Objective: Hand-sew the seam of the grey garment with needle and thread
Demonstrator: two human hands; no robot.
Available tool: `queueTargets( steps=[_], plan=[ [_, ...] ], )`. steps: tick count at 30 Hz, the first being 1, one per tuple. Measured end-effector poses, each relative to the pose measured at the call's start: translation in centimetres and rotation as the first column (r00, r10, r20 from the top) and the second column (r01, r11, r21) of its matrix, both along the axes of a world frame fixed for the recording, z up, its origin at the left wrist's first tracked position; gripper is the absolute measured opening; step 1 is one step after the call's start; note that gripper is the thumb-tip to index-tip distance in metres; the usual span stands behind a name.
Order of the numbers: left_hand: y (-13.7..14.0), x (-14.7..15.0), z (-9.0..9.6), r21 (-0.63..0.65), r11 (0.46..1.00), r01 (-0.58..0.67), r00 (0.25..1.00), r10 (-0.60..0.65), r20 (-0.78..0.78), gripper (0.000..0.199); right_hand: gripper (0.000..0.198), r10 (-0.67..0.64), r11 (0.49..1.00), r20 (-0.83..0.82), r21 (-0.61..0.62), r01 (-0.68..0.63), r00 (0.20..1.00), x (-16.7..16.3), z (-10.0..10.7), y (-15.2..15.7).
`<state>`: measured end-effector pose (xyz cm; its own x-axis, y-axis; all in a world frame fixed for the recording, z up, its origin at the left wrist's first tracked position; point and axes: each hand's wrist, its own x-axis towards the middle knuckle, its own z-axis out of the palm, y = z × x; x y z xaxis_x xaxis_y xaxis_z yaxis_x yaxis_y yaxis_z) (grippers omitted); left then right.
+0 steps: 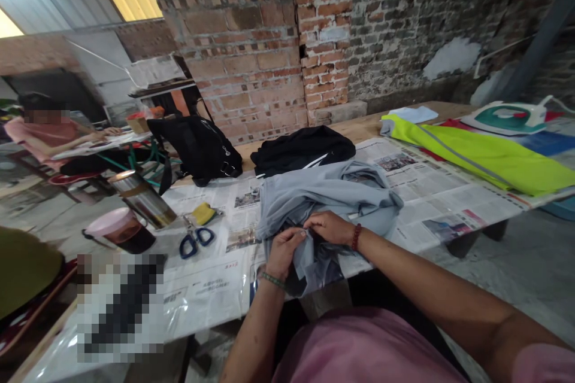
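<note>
A crumpled light grey garment (309, 194) lies at the near edge of the table, part of it hanging toward my lap. My left hand (285, 251) pinches a bit of its cloth between thumb and fingers. Right beside it, my right hand (330, 227) is closed on the same cloth, its fingertips almost meeting the left ones. Whether something small sits between the fingertips is too fine to make out. Behind the grey garment rests a folded black garment (305, 149) with white stripes.
Newspaper under clear plastic covers the table (206, 275). On the left are blue-handled scissors (196, 242), a yellow object (203, 213), a steel flask (144, 197), a lidded cup (121, 230) and a black bag (197, 149). A neon vest (485, 155) and an iron (507, 116) lie right. Another person sits far left.
</note>
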<state>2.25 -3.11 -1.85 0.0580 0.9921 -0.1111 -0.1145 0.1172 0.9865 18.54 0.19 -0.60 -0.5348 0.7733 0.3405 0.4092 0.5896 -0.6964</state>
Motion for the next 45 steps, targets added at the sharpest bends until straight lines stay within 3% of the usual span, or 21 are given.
queueTargets(
  steps=[6, 16, 19, 22, 26, 28, 33, 45],
  plan=[
    [-0.1, 0.1, 0.1, 0.029, 1.000, 0.002, 1.000, -0.001, -0.022, 0.020, 0.032, -0.064, 0.966, -0.172, -0.259, 0.017, 0.983, -0.6, -0.1, -0.5],
    [0.1, 0.0, -0.2, 0.036, 0.999, -0.012, 1.000, 0.012, 0.007, 0.022, 0.046, -0.075, 0.970, -0.259, -0.243, 0.010, 0.963, -0.9, -1.3, -2.1],
    [0.1, -0.1, -0.2, 0.032, 0.999, -0.012, 1.000, 0.012, -0.004, 0.021, 0.048, -0.153, 0.973, -0.285, -0.210, 0.094, 0.946, -0.8, -2.5, -2.3],
    [0.1, -0.2, -0.2, 0.021, 1.000, -0.020, 1.000, 0.020, -0.020, 0.022, 0.037, -0.235, 0.972, -0.343, -0.098, 0.214, 0.909, -0.7, -3.2, -2.7],
    [0.2, -0.1, -0.3, 0.033, 0.999, -0.018, 0.999, 0.019, -0.035, 0.023, 0.024, -0.150, 0.962, -0.362, 0.160, 0.220, 0.920, -0.6, -3.1, -3.2],
    [0.2, 0.0, -0.3, 0.049, 0.999, -0.013, 0.999, 0.015, -0.037, 0.022, 0.021, -0.124, 0.951, -0.352, 0.226, 0.213, 0.928, -0.6, -3.0, -3.3],
    [0.2, 0.1, -0.2, 0.067, 0.998, 0.016, 0.998, -0.012, -0.069, 0.020, 0.010, -0.162, 0.950, -0.372, 0.193, 0.246, 0.914, -0.9, -3.2, -2.8],
    [0.2, 0.3, -0.1, 0.063, 0.997, 0.047, 0.993, -0.039, -0.116, 0.018, 0.019, -0.174, 0.947, -0.306, 0.208, 0.244, 0.936, -1.0, -3.0, -3.2]
  ],
)
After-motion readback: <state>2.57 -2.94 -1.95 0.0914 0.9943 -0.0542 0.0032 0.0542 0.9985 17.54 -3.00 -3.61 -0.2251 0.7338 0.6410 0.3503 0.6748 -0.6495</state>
